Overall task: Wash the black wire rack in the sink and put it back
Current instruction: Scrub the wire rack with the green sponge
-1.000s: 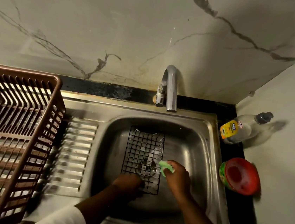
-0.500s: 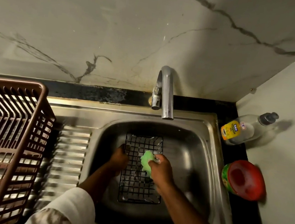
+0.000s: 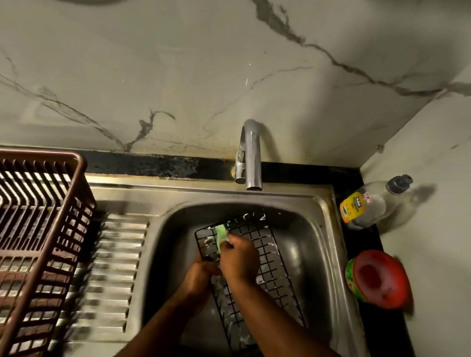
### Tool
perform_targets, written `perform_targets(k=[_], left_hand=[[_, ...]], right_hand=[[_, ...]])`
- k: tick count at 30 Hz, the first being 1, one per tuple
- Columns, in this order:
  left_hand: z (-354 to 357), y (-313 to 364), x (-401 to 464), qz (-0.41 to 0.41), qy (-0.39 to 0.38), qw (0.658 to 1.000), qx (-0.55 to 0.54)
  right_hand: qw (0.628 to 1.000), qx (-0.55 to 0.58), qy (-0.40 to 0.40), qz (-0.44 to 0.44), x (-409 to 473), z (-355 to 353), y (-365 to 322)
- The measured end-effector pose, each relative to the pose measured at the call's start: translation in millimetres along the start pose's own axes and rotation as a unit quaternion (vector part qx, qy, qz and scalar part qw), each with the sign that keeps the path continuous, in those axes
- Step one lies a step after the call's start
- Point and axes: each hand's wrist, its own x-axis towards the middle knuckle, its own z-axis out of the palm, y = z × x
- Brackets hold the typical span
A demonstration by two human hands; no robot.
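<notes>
The black wire rack (image 3: 272,273) lies tilted inside the steel sink (image 3: 321,264), its far end near the back wall and flecked with white suds. My right hand (image 3: 238,259) grips a green sponge (image 3: 221,235) and presses it against the rack's upper left part. My left hand (image 3: 199,277) holds the rack's left edge, partly hidden under my right wrist. No water runs from the curved tap (image 3: 250,156) above the basin.
A brown plastic dish basket (image 3: 13,241) stands on the ribbed drainboard (image 3: 112,273) at left. On the black counter at right stand a dish soap bottle (image 3: 367,205) and a red-lidded tub (image 3: 378,279). Marble walls close the back and right side.
The rack has turned from straight to slanted, its near end swung to the right. My right hand with the sponge moved up to the rack's far left part; my left hand shifted along the left edge.
</notes>
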Motion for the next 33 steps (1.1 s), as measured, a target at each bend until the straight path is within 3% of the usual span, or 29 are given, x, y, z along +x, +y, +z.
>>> perform_targets(k=[5, 10, 18, 21, 25, 27, 30, 33], left_hand=[[6.8, 4.8, -13.5, 0.029, 0.005, 0.993, -0.117], [10.0, 14.2, -15.4, 0.052, 0.011, 0.991, -0.120], [10.9, 40.8, -12.1, 0.057, 0.058, 0.973, -0.215], [5.4, 48.2, -6.7, 0.046, 0.093, 0.967, -0.233], [-4.4, 51.6, -2.4, 0.060, 0.096, 0.973, -0.199], [-3.7, 53.8, -3.5, 0.069, 0.087, 0.976, -0.189], [6.9, 55.9, -9.4, 0.079, 0.070, 0.980, -0.167], [15.3, 61.4, -13.3, 0.091, 0.084, 0.973, -0.196]], right_hand=[[0.995, 0.073, -0.063, -0.013, -5.0, -5.0, -12.3], [0.982, 0.096, -0.138, -0.083, -12.2, -17.2, -11.4], [0.952, -0.035, -0.182, -0.242, -34.0, -42.6, -2.3], [0.939, -0.096, -0.209, -0.256, -43.4, -60.0, 5.3], [0.895, -0.211, -0.311, -0.242, -40.8, -82.2, 9.2], [0.925, -0.200, -0.249, -0.206, -33.0, -81.7, 1.4], [0.972, -0.108, -0.093, -0.186, -24.9, -72.6, -17.8], [0.957, -0.150, -0.127, -0.214, -39.3, -55.8, -25.8]])
